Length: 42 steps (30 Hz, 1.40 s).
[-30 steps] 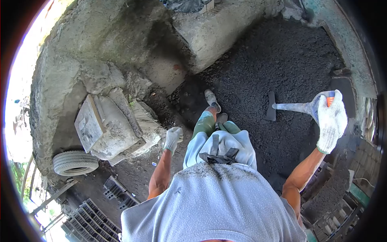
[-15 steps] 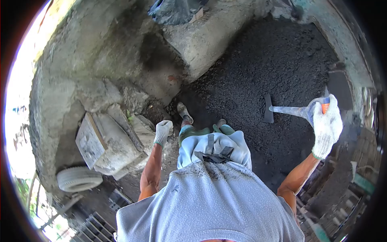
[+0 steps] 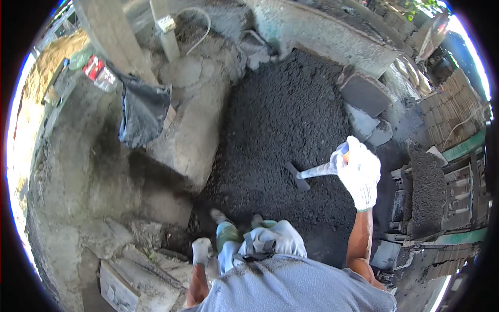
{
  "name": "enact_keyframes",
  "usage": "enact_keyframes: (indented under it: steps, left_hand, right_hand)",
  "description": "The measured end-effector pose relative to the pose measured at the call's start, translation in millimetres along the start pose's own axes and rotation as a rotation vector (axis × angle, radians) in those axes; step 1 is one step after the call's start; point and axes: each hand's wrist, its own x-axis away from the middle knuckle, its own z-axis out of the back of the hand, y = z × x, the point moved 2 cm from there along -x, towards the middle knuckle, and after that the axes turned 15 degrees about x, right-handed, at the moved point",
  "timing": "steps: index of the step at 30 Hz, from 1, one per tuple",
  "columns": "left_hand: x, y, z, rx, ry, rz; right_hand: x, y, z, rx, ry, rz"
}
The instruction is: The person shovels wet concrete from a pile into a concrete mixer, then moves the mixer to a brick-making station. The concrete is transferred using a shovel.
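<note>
Coarse, granular black aggregate pile (image 3: pixel 283 125) covering the ground ahead of the person, bordered on its left by a rough grey concrete block (image 3: pixel 195 132) draped with a limp dark plastic sheet (image 3: pixel 143 114). At right, a metal block mould (image 3: pixel 429 192) heaped full with the same black mix. Right hand (image 3: pixel 358 171), in a white knitted glove, closed tightly around the handle end of a hoe (image 3: pixel 317 170); its pale, dust-coated shaft slants down-left to a flat dark blade resting on the pile. Left hand (image 3: pixel 201 250), also gloved, hangs loosely curled and empty beside the thigh. Compared with the earlier frame, the view has swung rightward: the tyre has left the picture, and the hoe lies nearer the body
</note>
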Motion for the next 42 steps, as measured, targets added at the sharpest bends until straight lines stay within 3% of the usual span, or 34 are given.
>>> enact_keyframes:
  steps: [1, 4, 5, 6, 9, 20, 25, 31, 42]
  left_hand:
    - [-1, 18, 3, -0.087, -0.118, -0.085]
    - [21, -10, -28, -0.100, -0.128, -0.145]
    - [20, -9, -30, 0.508, -0.244, 0.400]
    - [21, 0, -27, 1.008, -0.018, 0.984]
    - [-10, 36, 5, 1.092, 0.188, 0.993]
    - [-154, 7, 46, 1.049, -0.004, 0.882]
    - [-193, -23, 52, 1.025, -0.066, 0.838]
    - [-201, -15, 53, 0.968, -0.143, 0.839]
    - [-144, 27, 22, 1.015, -0.163, 0.849]
  right_hand:
    - [-2, 4, -1, -0.030, -0.022, -0.016]
    - [-10, 6, -4, -0.027, -0.076, -0.050]
    - [-11, 6, -3, -0.001, -0.064, -0.056]
    - [-11, 6, -2, 0.026, -0.054, -0.054]
    - [-14, 7, -6, 0.008, -0.060, -0.062]
    - [-10, -17, 5, 0.045, -0.136, -0.178]
    - [-10, -24, 3, 0.072, -0.069, -0.192]
    - [-6, -29, 13, 0.095, -0.021, -0.176]
    - [30, -12, 23, 0.030, -0.222, -0.230]
